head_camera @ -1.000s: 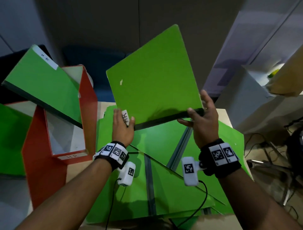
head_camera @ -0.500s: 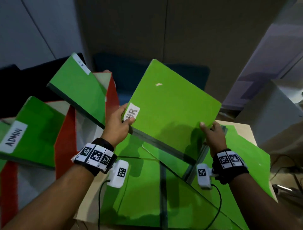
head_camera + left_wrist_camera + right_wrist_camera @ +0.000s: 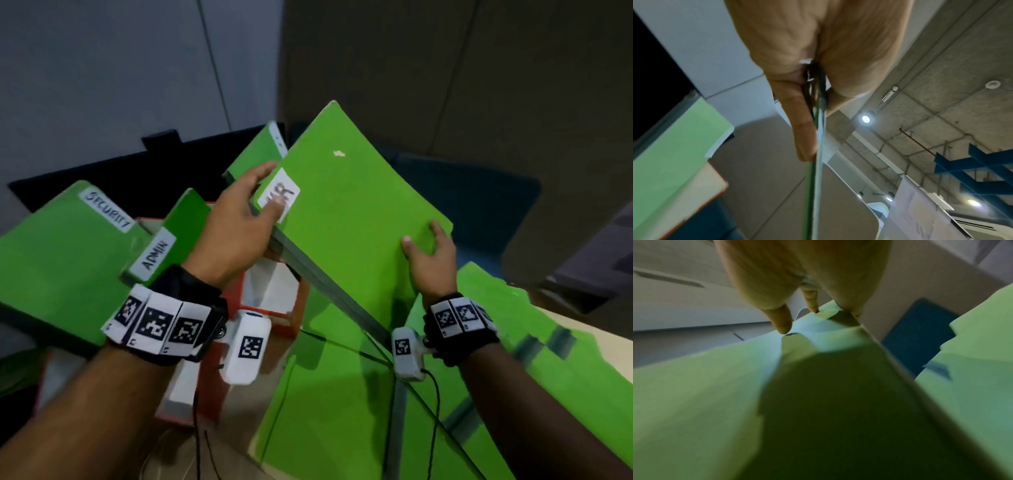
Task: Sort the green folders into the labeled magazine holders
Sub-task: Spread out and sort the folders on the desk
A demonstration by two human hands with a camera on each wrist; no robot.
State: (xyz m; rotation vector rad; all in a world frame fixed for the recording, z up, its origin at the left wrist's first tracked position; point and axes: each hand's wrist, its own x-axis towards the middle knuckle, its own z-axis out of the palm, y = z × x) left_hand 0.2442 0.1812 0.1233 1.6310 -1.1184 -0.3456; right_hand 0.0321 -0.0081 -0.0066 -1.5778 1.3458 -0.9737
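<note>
between two hands point(image 3: 236, 222) point(image 3: 432, 260), one folder point(image 3: 346, 219)

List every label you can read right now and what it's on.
"SECURITY": white label on the far-left folder.
"ADMIN": white label on the next folder.
"HR", partly under the left hand's thumb: label on the held folder.
Wristband markers: patterns, no text.

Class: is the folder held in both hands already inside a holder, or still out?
Out: both hands hold the folder above the red holder.
</note>
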